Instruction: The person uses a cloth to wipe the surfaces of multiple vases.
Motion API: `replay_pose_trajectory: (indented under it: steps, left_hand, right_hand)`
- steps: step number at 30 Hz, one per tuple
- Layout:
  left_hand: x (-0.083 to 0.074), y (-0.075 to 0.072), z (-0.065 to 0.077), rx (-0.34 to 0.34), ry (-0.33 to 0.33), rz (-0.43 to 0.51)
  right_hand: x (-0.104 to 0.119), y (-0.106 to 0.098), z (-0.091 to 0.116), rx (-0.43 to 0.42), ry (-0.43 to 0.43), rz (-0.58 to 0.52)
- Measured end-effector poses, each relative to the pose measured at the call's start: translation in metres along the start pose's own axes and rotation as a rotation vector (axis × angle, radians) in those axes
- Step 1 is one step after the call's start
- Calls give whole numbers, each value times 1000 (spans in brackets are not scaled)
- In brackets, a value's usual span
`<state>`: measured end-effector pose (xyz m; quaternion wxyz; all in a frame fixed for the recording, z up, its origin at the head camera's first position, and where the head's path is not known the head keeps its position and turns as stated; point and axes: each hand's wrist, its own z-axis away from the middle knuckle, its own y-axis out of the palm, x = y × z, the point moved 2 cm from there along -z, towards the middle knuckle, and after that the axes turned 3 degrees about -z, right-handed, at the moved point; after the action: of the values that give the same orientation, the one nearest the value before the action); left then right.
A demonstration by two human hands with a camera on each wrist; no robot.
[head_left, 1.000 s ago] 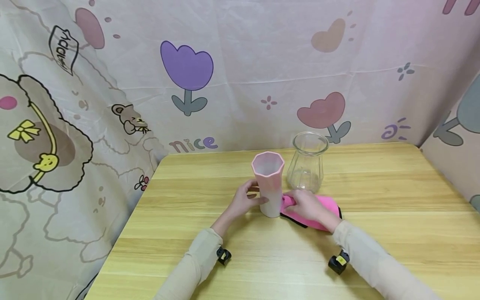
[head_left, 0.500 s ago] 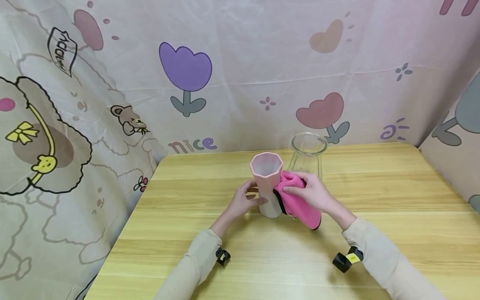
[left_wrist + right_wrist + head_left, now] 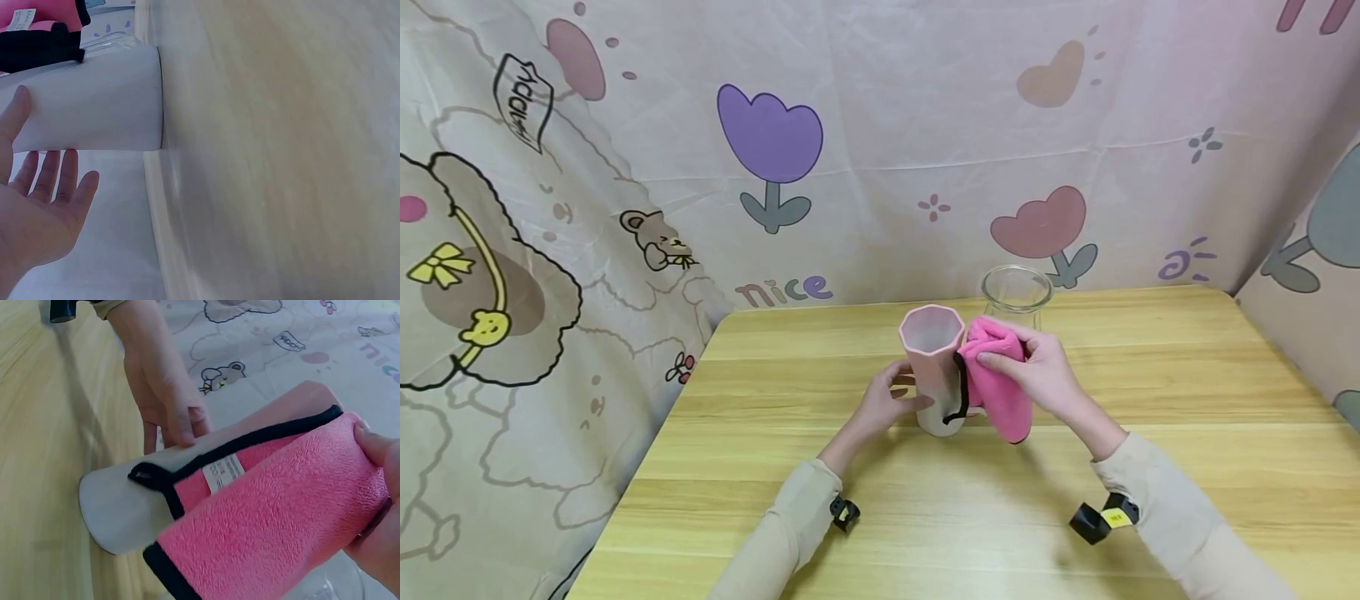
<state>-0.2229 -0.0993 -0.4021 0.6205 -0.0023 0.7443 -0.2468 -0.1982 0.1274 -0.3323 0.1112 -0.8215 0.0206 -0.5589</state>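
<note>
A tall faceted vase (image 3: 936, 392), pink at the rim and white below, stands upright on the table. My left hand (image 3: 883, 402) holds it low on its left side, thumb in front and fingers behind. At the vase's right side my right hand (image 3: 1051, 379) pinches a bunched pink towel (image 3: 1006, 404) with black edging. The towel's black edge overlaps the vase wall in the right wrist view, where a white label (image 3: 224, 474) shows in the fold. In the left wrist view the vase (image 3: 100, 103) has the left thumb and fingertips against it.
Behind the towel stands a clear glass jar (image 3: 1017, 309), its lower part mostly hidden by the towel and right hand. The wooden table (image 3: 760, 400) meets a printed cloth backdrop (image 3: 880, 167) at its back edge.
The right hand has lifted the pink towel off the table, brought it up against the vase's right side, and raised it further toward the rim. The left hand and vase have stayed put.
</note>
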Motion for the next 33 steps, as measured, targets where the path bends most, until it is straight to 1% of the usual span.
replay_pose_trajectory:
  steps: [4, 7, 11, 16, 19, 23, 26, 29, 33]
  left_hand:
    - [16, -2, -2, 29, -19, -54]
    - [23, -6, 3, 62, -29, -91]
    - [29, -18, 12, 91, -38, -122]
    - [32, -36, 24, 67, -61, -167]
    - [32, -44, 29, 48, -72, -193]
    - [33, -51, 34, 20, -78, -226]
    - [34, -55, 37, -1, -74, -236]
    - [33, -57, 40, -7, -68, -225]
    - [33, -60, 44, -3, -69, -220]
  right_hand:
    - [-1, -15, 6, -34, 28, 24]
    - [-8, -33, 14, -60, 84, 111]
    - [-21, -58, 27, -90, 156, 245]
    - [-38, -89, 42, -95, 218, 396]
    - [-47, -104, 50, -100, 247, 487]
    - [-58, -118, 55, -109, 250, 576]
    - [-63, -123, 54, -114, 206, 658]
    - [-69, -127, 53, -117, 180, 755]
    - [-81, -131, 51, -109, 194, 850]
